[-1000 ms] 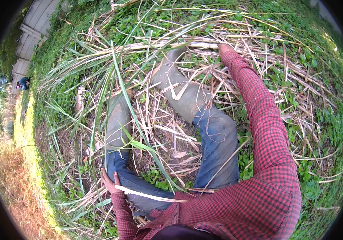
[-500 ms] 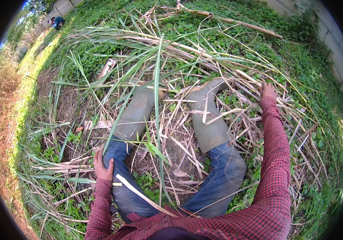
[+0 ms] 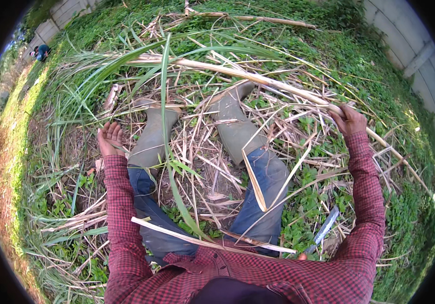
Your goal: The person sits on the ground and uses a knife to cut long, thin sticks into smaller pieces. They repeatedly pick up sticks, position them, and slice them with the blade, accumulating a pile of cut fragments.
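Observation:
My right hand [image 3: 348, 120] is closed round a long pale cane stalk [image 3: 258, 78]. From that fist the stalk slants away to the far left, above the boots, and ends among long green leaves [image 3: 96, 76]. My left hand [image 3: 110, 139] is held out left of the left boot [image 3: 149, 134], palm up, fingers apart and slightly bent, with nothing in it. Strips of dry cane leaf [image 3: 187, 237] lie across my lap and the thighs of my jeans.
A long blade [image 3: 325, 227] with an orange handle lies on the ground beside my right thigh. Dry stalk litter [image 3: 212, 162] covers the soil between my legs. Another cane [image 3: 273, 20] lies farther off. A concrete wall [image 3: 405, 45] runs at right; a person [image 3: 40, 52] crouches far left.
My left hand has left my left knee and moved forward. My right hand has raised the cane stalk from the pile of stalks. The blade by my right thigh has come into view.

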Demonstrator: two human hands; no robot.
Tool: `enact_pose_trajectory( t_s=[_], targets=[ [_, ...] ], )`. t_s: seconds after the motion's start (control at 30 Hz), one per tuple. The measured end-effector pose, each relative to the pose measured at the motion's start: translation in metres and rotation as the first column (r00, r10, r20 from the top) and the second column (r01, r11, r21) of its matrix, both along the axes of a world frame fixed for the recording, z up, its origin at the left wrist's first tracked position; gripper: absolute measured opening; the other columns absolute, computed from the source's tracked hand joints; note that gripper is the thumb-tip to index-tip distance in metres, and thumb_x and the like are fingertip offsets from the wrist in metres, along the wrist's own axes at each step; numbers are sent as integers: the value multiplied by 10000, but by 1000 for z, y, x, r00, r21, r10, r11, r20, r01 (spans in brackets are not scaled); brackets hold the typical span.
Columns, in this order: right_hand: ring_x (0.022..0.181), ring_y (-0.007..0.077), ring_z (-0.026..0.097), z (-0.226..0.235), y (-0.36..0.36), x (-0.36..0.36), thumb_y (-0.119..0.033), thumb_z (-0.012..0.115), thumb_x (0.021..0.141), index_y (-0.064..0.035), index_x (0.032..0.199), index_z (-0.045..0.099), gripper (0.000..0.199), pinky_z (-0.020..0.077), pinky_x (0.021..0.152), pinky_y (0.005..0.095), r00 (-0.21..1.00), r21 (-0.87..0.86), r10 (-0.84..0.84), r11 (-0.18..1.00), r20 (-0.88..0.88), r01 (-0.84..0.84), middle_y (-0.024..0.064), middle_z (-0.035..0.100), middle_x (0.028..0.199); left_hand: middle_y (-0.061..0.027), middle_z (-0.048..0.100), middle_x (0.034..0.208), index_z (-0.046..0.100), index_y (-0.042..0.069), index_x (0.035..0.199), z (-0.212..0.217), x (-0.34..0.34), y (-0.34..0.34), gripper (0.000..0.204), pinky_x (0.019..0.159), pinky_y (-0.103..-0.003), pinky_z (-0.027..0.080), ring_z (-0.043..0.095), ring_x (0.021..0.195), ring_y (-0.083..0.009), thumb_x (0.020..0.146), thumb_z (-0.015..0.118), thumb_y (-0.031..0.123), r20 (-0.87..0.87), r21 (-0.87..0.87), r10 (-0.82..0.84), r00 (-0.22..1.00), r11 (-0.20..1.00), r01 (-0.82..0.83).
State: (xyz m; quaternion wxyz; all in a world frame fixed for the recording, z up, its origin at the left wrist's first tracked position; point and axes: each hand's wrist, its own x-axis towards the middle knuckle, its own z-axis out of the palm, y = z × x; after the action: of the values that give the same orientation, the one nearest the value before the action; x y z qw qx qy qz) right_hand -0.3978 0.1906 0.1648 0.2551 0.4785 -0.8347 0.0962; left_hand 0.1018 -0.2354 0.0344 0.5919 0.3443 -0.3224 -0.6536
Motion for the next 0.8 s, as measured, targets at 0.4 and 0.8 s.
enact_pose_trajectory(
  t_s=[0.4,0.8],
  targets=[
    [634,303,625,-53,104,87,-539,601,789,-84,893,674,471,492,621,427,830,188,-238,969,505,164,140,629,664,-226,385,1353,315,-20,1361,-40,62,99,814,1041,-421,292,387,1240,-347,742,714,326,791,-565,539,289,825,8],
    [658,263,623,73,-68,109,-646,516,792,-98,869,666,574,486,622,415,959,-94,-11,995,283,39,110,625,684,-202,520,1163,452,3,1272,18,57,211,499,943,-422,384,519,1058,-343,806,594,110,623,-775,629,466,578,255]
  ],
)
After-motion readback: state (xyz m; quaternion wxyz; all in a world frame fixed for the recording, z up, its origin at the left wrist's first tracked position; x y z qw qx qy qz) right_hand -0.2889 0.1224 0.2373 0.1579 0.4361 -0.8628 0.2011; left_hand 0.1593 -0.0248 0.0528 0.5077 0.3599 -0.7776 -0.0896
